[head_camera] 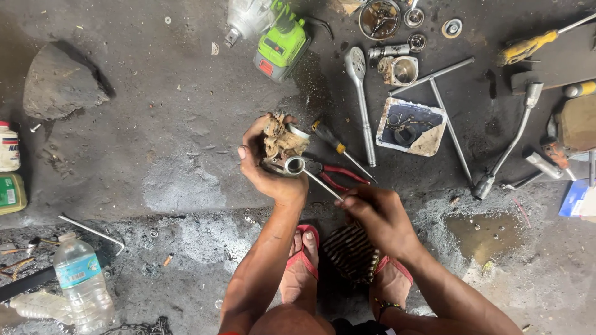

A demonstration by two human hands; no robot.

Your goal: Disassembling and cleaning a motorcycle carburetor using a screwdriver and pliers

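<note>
Above gritty concrete, left hand (268, 170) fingers clamped on grimy knobbly carburetor (282, 146), right hand (379, 214) fingers clamped on slim steel rod (321, 185)

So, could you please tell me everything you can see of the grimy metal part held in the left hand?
The metal part is a small, lumpy casting, tan and crusted with dirt, with a pale round opening on its upper right and a shiny round port at its lower right. The left hand grips it from the left and below, above the dark floor. A thin metal tool, held by the right hand, reaches the shiny port.
</note>
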